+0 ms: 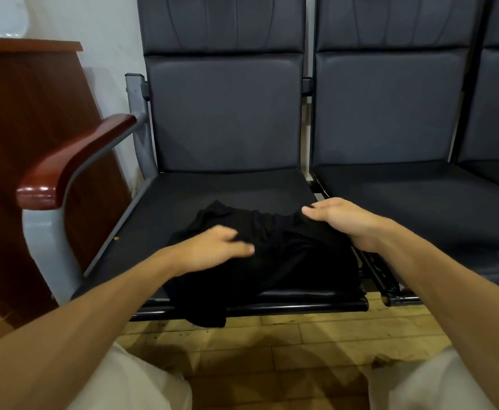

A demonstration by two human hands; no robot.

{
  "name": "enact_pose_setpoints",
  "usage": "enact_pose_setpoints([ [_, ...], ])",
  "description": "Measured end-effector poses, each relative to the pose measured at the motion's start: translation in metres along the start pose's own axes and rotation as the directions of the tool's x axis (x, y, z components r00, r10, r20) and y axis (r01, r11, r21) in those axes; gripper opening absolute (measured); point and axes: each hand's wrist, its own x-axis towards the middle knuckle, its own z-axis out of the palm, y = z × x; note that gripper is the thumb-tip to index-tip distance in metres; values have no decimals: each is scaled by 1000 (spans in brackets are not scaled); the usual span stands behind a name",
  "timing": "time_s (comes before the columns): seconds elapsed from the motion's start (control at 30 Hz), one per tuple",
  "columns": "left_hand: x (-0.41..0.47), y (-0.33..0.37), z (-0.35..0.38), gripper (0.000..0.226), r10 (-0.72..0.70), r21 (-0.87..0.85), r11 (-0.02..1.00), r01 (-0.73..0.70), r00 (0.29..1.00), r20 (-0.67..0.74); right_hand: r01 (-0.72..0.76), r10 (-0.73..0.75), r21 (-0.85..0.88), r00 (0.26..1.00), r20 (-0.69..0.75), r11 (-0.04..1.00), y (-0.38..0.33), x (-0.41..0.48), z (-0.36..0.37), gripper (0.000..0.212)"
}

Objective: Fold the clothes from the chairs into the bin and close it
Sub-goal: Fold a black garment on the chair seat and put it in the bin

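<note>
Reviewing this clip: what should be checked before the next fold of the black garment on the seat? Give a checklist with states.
1. The black garment lies on the chair seat: ok.
2. The right hand pinches its far right corner: ok.
3. The left hand has a grip on the fabric: cannot tell, blurred.
4. Fabric wholly on the seat: not ok, a part hangs over the front edge.
5. The bin is at hand: cannot tell, not in view.

Premises present as a waiting room or lobby. Evidence: dark padded linked seats (227, 113) in a row on a shared metal frame, a wooden armrest (73, 161) at left, a wood-panelled counter (20, 113) far left, and a plank floor (286, 335) near.
</note>
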Motion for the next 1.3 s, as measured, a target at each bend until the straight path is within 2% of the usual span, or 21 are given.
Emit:
enact_pose_setpoints([
  [0.07, -1, -7, 5, 27, -49, 383, 922, -62, 961, 273, -25, 49, -87, 958, 283, 996, -4, -14, 2, 28],
  [0.13, 0, -10, 5, 30, -101, 494, 866, -74, 943, 317, -39, 128, -215, 899, 418, 976, -1, -20, 7, 28],
  [0.2, -2, -13, 2, 39, -124, 504, 863, -42, 948, 293, -13, 125, -293, 922, 366, 956, 5, -17, 13, 29],
  [0.27, -2, -18, 0, 46, -121, 522, 851, -60, 944, 306, 52, 16, -338, 981, 195, 940, 13, -10, 15, 22],
  [0.33, -3, -19, 2, 58, -108, 488, 871, -49, 951, 289, 141, -140, -498, 989, 38, 856, 21, -1, 10, 19],
  [0.37, -2, -19, 3, 65, -101, 473, 880, -35, 961, 259, 172, -206, -590, 979, 11, 789, 24, 4, 7, 20],
  [0.47, 4, -22, 0, 72, -93, 495, 869, 5, 984, 153, 215, -233, -684, 970, 67, 697, 31, 15, 7, 18],
  [0.57, 10, -27, -5, 65, -127, 570, 819, 68, 990, 65, 234, -140, -705, 972, 191, 669, 36, 22, 13, 15],
  [0.67, 21, -38, -10, 63, -173, 662, 740, 122, 985, 12, 246, -80, -753, 965, 250, 611, 28, 29, 13, 21],
  [0.77, 35, -49, -14, 47, -209, 700, 695, 164, 978, -21, 253, -29, -791, 958, 286, 557, 22, 36, 12, 27],
  [0.83, 43, -53, -19, 36, -220, 727, 665, 173, 975, -30, 254, -59, -792, 962, 267, 556, 28, 39, 11, 29],
  [0.87, 46, -55, -21, 31, -225, 750, 634, 187, 973, -51, 259, -82, -788, 963, 258, 559, 34, 40, 11, 30],
  [0.93, 49, -57, -23, 33, -239, 837, 498, 225, 964, -116, 280, -107, -784, 958, 266, 554, 42, 42, 11, 31],
  [1.0, 52, -54, -15, 38, -161, 903, 371, 215, 973, -165, 295, -112, -774, 953, 282, 560, 43, 43, 12, 36],
  [1.03, 53, -47, -8, 40, -57, 909, 368, 197, 980, -189, 310, -112, -767, 947, 301, 561, 43, 43, 13, 43],
  [1.07, 55, -37, 1, 41, 52, 890, 427, 162, 978, -202, 330, -91, -761, 937, 338, 558, 41, 43, 13, 51],
  [1.1, 57, -28, 9, 39, 105, 838, 532, 122, 972, -208, 340, -53, -757, 925, 377, 558, 41, 42, 12, 60],
  [1.17, 57, -13, 22, 28, 83, 661, 747, 74, 976, -203, 367, -14, -753, 903, 430, 547, 44, 42, 14, 61],
  [1.2, 56, -8, 28, 23, 56, 609, 791, 65, 982, -178, 381, -39, -750, 902, 431, 541, 46, 43, 14, 53],
  [1.27, 54, -3, 35, 19, 2, 612, 789, 55, 996, -92, 410, -120, -746, 903, 412, 524, 48, 48, 15, 34],
  [1.3, 53, -2, 36, 25, -38, 620, 782, 64, 998, -54, 418, -158, -740, 904, 398, 526, 48, 49, 15, 29],
])
